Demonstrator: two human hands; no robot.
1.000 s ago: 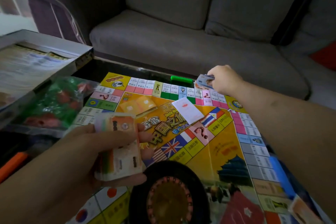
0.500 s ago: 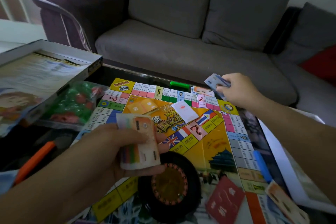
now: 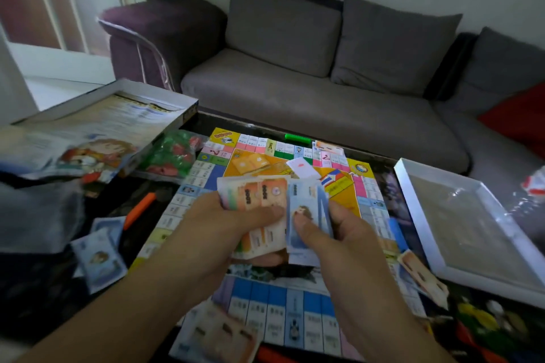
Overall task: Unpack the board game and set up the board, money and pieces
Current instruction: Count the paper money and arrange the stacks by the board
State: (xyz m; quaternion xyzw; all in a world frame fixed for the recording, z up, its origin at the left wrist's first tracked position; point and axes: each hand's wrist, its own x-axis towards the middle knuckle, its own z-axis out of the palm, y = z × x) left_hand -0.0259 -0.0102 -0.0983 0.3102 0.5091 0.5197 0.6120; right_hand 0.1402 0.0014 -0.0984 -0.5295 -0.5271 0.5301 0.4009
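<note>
Fingers [image 3: 265, 211] of the left hand [image 3: 227, 233] curl round a fat stack of play money [image 3: 259, 200], orange and pale on top. Fingers of the right hand [image 3: 333, 242] pinch a few blue bills [image 3: 308, 209] just beside that stack, with the thumb on top. Both hands are above the middle of the game board [image 3: 295, 315].

At the table's [image 3: 53, 298] far left corner sits an open box half [image 3: 124, 115] with a cartoon picture sheet in it. Next to it lies a bag of green and red pieces [image 3: 171, 156]. An orange stick [image 3: 140, 211] and more blue bills [image 3: 98, 256] lie along the left edge.

On the board are little squares, flags and red question marks. Its writing is too blurry to read. A white card [image 3: 302, 168] lies near the board's far side, and a green stick [image 3: 298, 137] lies just past its far edge.

At the right edge sits a white tray [image 3: 413, 215].
</note>
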